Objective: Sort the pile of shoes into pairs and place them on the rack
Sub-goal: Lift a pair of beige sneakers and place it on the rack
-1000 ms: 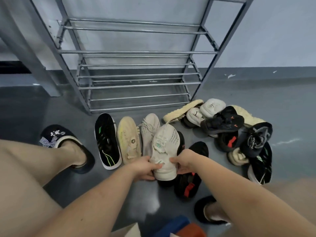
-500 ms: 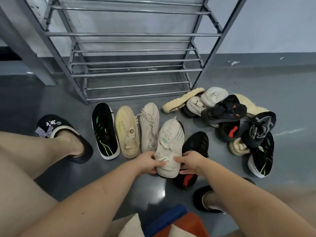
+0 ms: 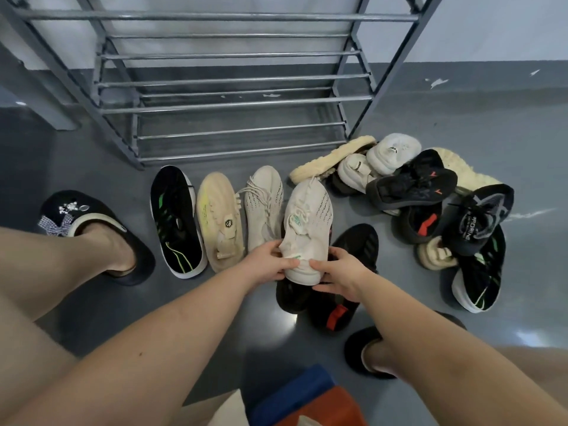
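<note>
A cream knit sneaker [image 3: 307, 222] with green marks is held by its heel, toe pointing away. My left hand [image 3: 268, 262] pinches the heel's left side and my right hand [image 3: 339, 272] grips its right side. A matching cream sneaker [image 3: 264, 207] lies on the floor just left of it. Further left lie a beige strap shoe [image 3: 219, 216] and a black shoe with green stripes [image 3: 176, 219]. Under the held shoe sits a black shoe with a red patch [image 3: 341, 309]. The grey metal rack [image 3: 233, 103] stands empty behind them.
A jumbled pile of shoes [image 3: 430, 204] in black, white and cream lies to the right on the grey floor. My feet wear black slippers, the left [image 3: 92, 235] and the right [image 3: 365, 358]. A blue and orange object [image 3: 295, 398] is at the bottom edge.
The cream sneaker has moved a little forward and up, still held at the heel by both hands. The view has dipped and come closer to the rack.
</note>
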